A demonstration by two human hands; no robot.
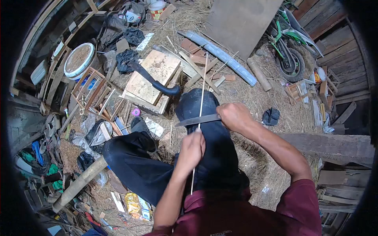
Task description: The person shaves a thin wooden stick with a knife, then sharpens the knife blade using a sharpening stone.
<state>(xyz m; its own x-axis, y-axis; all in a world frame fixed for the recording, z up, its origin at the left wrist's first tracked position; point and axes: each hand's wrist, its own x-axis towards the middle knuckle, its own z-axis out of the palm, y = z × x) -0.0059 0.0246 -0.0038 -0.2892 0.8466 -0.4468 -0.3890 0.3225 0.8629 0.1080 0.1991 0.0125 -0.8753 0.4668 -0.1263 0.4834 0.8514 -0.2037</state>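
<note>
A thin wooden strip (202, 98) is held above the dark-trousered right leg (216, 145), its long axis running from the lap out past the knee. It is gripped near its middle by the closed left hand (191, 146), the nearer one to the body. Just beyond that fist, the strip is crossed almost squarely by a knife (205, 119), its handle clenched in the right hand (235, 117), to the strip's right. Farther out, a wood-topped block (147, 72) is seen.
</note>
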